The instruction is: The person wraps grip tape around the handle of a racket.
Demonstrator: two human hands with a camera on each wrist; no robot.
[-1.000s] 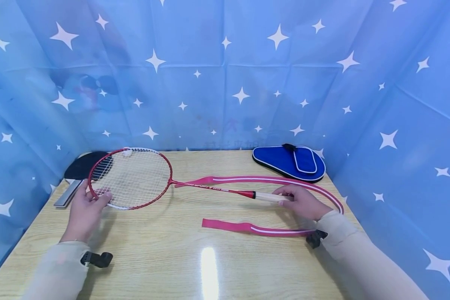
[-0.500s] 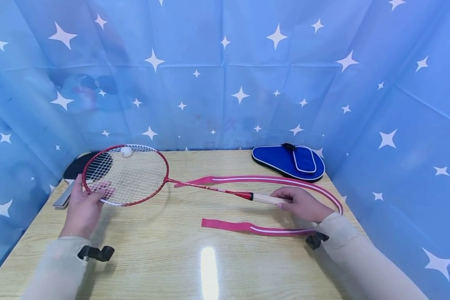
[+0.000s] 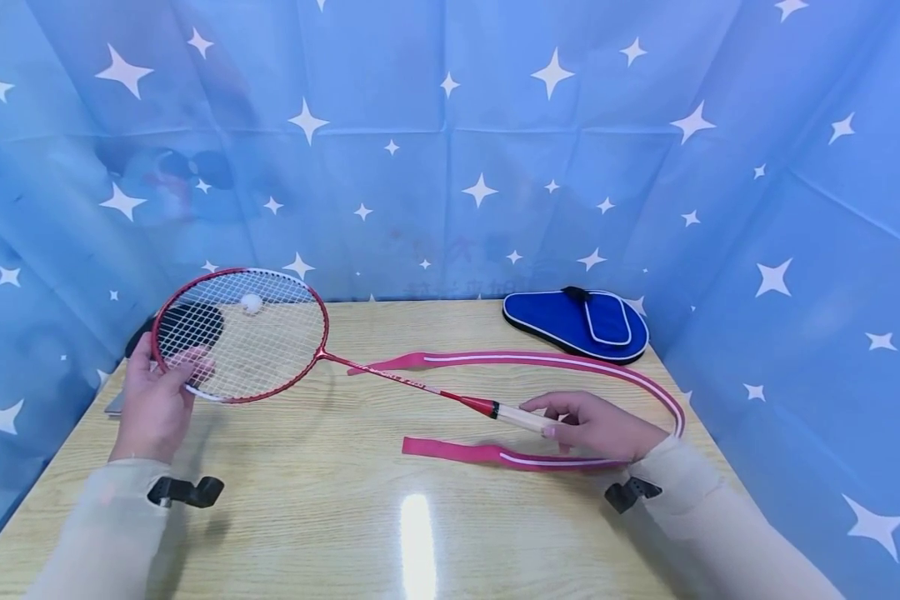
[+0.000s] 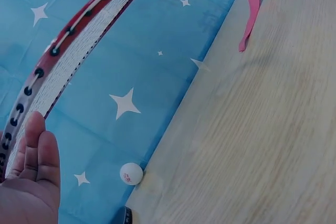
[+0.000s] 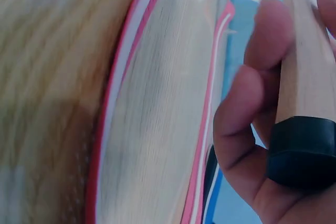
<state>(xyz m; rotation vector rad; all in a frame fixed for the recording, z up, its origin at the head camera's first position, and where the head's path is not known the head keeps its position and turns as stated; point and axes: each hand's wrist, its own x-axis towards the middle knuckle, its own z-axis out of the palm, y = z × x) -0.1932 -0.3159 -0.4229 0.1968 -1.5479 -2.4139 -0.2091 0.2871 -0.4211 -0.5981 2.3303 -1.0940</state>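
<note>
A red and white badminton racket (image 3: pixel 382 372) is held above the table, head to the left and tilted up. My left hand (image 3: pixel 152 410) grips the head's outer rim, thumb in front and fingers behind the strings. My right hand (image 3: pixel 602 427) holds the pale handle (image 3: pixel 521 417); in the right wrist view, fingers and thumb go round the handle above its black butt cap (image 5: pixel 302 150). Through the strings show a white table tennis ball (image 3: pixel 251 303) and a black table tennis bat (image 3: pixel 195 325), partly hidden by the racket and my left hand.
A pink strap (image 3: pixel 450 451) with a white stripe curves across the table (image 3: pixel 330 517) below the racket, its bend passing behind my right hand. At the back right lies a blue bat case (image 3: pixel 562 321). A blue star-patterned curtain (image 3: pixel 420 167) encloses the back and sides.
The racket's head has risen and shifted left while its handle has dropped, so the racket slants more. Both hands keep hold of it; the left has moved up and left, the right slightly down.
</note>
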